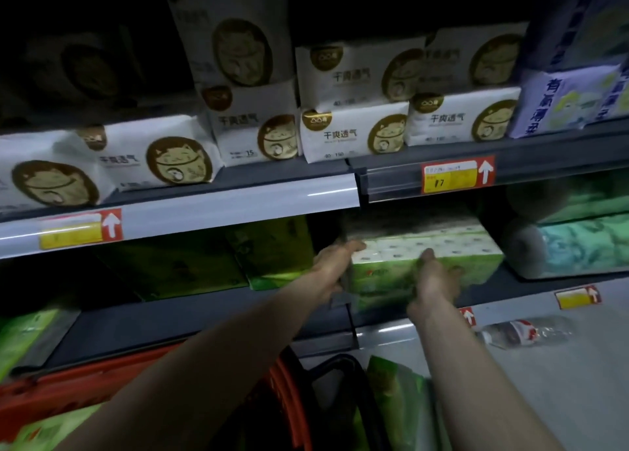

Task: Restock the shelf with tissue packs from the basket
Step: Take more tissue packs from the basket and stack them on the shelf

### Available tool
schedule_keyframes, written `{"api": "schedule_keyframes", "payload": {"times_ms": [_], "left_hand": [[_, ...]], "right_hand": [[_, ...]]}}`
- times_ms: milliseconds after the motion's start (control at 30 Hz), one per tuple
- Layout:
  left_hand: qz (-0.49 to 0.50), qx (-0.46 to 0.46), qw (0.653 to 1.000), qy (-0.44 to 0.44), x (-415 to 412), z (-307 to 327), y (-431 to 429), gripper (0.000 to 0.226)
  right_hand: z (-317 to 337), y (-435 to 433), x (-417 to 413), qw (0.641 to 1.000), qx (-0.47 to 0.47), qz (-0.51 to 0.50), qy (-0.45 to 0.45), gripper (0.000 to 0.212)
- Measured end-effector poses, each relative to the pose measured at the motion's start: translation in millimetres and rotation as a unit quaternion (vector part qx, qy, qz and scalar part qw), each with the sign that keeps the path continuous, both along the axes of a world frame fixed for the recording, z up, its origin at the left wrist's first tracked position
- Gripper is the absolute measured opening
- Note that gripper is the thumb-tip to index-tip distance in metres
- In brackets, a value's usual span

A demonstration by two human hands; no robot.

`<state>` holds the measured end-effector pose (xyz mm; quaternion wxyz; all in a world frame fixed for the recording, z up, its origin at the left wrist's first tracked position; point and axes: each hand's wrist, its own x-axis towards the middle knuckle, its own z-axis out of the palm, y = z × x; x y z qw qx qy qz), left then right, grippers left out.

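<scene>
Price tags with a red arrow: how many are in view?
4 price tags: one upper left, one upper right, one lower far right, one half hidden by the right forearm. More may be hidden.

Can't see fingertips of left hand (pixel 335 263) behind tissue pack (pixel 425 256) end. Can't read blurred price tag (pixel 71 234) at left. Lose basket (pixel 68 392) past bottom edge.

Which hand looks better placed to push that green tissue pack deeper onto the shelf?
Probably the right hand: it sits on the front face of the green tissue pack, thumb over the top edge. The left hand grips the left end, so it mostly steers.
</scene>
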<state>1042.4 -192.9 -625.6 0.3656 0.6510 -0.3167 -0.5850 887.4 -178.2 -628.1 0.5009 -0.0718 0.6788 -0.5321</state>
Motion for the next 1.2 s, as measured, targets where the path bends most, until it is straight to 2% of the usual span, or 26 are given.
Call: {"api": "schedule_keyframes", "payload": {"times_ms": [67, 133, 267, 333, 467, 533, 600, 733, 800, 900, 967, 1033, 1133, 1200], "left_hand": [[-0.019, 0.002, 1.000, -0.015, 8, -17, -10, 0.099], [-0.018, 0.016, 0.999, 0.025, 8, -23, -15, 0.112], [-0.057, -0.010, 0.997, 0.049, -4, -14, -11, 0.080], [-0.054, -0.014, 0.997, 0.049, -6, -17, -12, 0.075], [-0.055, -0.027, 0.997, 0.042, -5, -22, -13, 0.082], [-0.059, -0.034, 0.998, -0.009, -5, -22, -11, 0.093], [-0.079, -0.042, 0.991, -0.102, -4, -17, -7, 0.107], [-0.120, -0.063, 0.969, -0.207, 0, -5, 7, 0.086], [-0.133, -0.063, 0.965, -0.217, 7, -2, 12, 0.076], [-0.132, -0.072, 0.969, -0.197, 27, 16, 29, 0.068], [-0.121, -0.085, 0.974, -0.174, 43, 38, 46, 0.081], [-0.107, -0.088, 0.976, -0.167, 63, 54, 64, 0.086], [-0.161, -0.103, 0.957, -0.216, 101, 83, 105, 0.070], [-0.196, -0.128, 0.936, -0.262, 135, 96, 137, 0.055]], "right_hand": [[-12, -3, 1, 1.000, -0.018, 0.021, 0.003, 0.087], [-18, -4, 0, 0.998, -0.051, 0.029, -0.014, 0.085], [-17, -4, -5, 0.994, -0.082, 0.052, -0.042, 0.069], [-15, -2, -4, 0.995, -0.084, 0.048, -0.034, 0.067], [-14, -2, 1, 0.997, -0.074, 0.022, 0.004, 0.065], [-23, -9, -1, 0.998, -0.053, 0.027, 0.020, 0.061], [-16, -2, 3, 0.998, -0.032, 0.054, 0.015, 0.055], [16, 21, 22, 0.991, -0.018, 0.132, 0.027, 0.020], [29, 31, 32, 0.983, -0.031, 0.176, 0.044, 0.021], [37, 36, 38, 0.976, -0.058, 0.195, 0.082, 0.041], [34, 35, 37, 0.971, -0.082, 0.200, 0.102, 0.033], [42, 44, 42, 0.966, -0.094, 0.212, 0.112, 0.035], [59, 65, 61, 0.950, -0.116, 0.261, 0.128, 0.021], [64, 81, 80, 0.927, -0.144, 0.295, 0.184, 0.022]]}}
